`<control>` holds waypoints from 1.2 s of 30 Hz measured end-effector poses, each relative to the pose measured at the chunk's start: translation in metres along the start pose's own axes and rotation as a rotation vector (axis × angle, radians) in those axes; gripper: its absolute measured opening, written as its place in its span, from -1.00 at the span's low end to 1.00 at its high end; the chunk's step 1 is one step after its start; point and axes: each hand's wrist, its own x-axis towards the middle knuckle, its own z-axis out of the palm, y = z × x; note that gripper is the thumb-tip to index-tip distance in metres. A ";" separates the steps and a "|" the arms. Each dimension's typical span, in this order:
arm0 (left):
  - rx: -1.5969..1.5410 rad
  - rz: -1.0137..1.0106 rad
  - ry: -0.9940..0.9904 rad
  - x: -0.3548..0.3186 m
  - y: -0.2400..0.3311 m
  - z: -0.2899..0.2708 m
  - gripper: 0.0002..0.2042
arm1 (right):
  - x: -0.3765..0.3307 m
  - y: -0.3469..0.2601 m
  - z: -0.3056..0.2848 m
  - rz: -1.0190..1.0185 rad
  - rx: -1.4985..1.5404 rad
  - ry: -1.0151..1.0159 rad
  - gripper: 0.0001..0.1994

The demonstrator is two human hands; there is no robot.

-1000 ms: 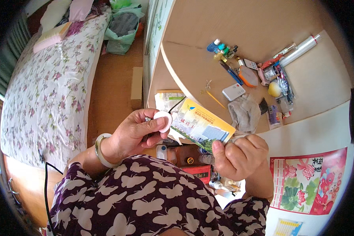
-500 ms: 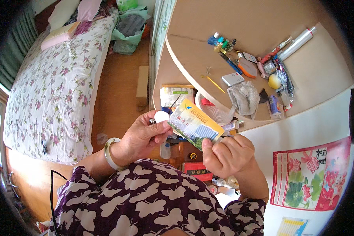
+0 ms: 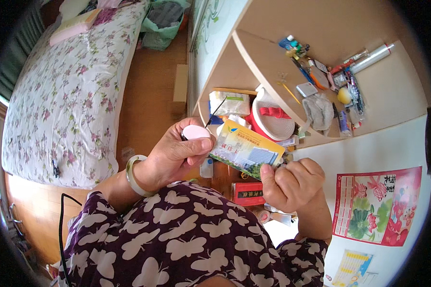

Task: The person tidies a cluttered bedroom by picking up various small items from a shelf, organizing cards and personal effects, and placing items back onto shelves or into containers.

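My left hand (image 3: pixel 170 155), wearing a pale bangle (image 3: pixel 135 178), pinches a small round white disc (image 3: pixel 195 132) between thumb and fingers. What the disc belongs to is hidden by the fingers. A thin dark rod (image 3: pixel 217 111) slants up beside it; I cannot tell what it is joined to. My right hand (image 3: pixel 294 184) is closed on the lower right corner of a card (image 3: pixel 246 150) printed with a yellow band, buildings and trees. The card is tilted in front of my chest, its left edge close to the left fingertips.
Rounded corner shelves (image 3: pixel 263 71) at the right hold small bottles, a grey cloth (image 3: pixel 318 111) and other small items. A white hat with a red band (image 3: pixel 275 115) sits on the lower shelf. Below lies a red box (image 3: pixel 246 193). A bed (image 3: pixel 76 100) stands at the left.
The view has shifted, so the shelves sit farther right and more of the hat shows. The white disc has turned and looks wider. Both hands keep their holds.
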 end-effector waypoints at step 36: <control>0.221 0.190 0.222 -0.048 0.064 -0.066 -0.81 | 0.085 -0.029 0.058 0.036 -0.007 0.055 -0.71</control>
